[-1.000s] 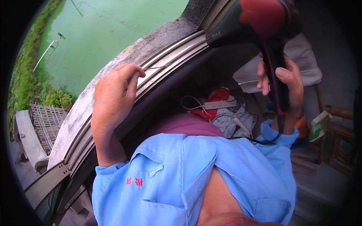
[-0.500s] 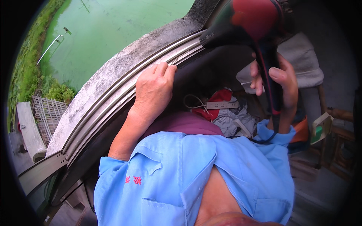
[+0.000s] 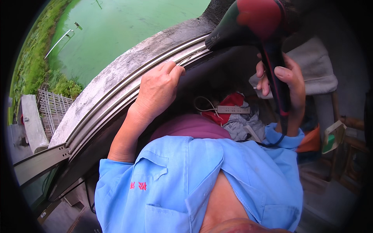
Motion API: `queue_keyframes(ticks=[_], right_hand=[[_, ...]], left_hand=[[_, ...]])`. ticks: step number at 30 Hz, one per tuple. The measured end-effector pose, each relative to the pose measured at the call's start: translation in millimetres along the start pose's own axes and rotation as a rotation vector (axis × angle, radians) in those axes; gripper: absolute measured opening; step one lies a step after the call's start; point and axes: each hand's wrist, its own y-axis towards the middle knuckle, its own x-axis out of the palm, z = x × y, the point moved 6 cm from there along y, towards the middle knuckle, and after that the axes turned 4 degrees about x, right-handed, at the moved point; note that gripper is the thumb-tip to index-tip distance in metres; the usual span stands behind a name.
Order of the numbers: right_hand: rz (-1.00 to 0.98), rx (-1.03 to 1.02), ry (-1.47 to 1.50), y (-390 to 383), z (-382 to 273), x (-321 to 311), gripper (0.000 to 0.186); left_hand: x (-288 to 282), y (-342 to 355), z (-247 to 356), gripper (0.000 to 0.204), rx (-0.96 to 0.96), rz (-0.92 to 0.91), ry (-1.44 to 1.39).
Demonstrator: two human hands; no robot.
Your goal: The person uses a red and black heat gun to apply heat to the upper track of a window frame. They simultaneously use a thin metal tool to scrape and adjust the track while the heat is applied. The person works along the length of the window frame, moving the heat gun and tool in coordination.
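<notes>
A red and black hair dryer [image 3: 254,23] is in my right hand [image 3: 292,79], which wraps round its black handle from the right. Its nozzle points left and rests close to or on the metal window track [image 3: 116,90]. My left hand [image 3: 157,87] is closed, thumb against the curled fingers, at the inner edge of the track. Just past its fingertips a thin pale strip [image 3: 189,59] lies in the track groove. Whether the fingers pinch that strip is hidden from view. The dryer's cord runs down past my right wrist.
Beyond the concrete ledge [image 3: 128,56] lies green water [image 3: 128,23]. Right of my lap are a white power strip [image 3: 234,109], red and grey cloth [image 3: 243,124] and a grey towel-like cloth [image 3: 316,66]. A metal frame piece [image 3: 39,163] joins the track at left.
The whole view has shifted slightly. My left hand stays closed at the track, and my right hand keeps the hair dryer in nearly the same place.
</notes>
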Motion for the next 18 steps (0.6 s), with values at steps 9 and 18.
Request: queue_keyframes(ticks=[9, 18], right_hand=[[0.193, -0.070, -0.114, -13.9, -5.1, -18.3, 0.044], [0.191, -0.094, -0.063, -4.6, 0.2, -14.7, 0.041]], left_hand=[[-43.5, -20.4, -8.3, 0.015, -0.127, -0.087, -0.085], [6.0, 10.2, -2.8, 0.015, -0.005, 0.049, -0.065]])
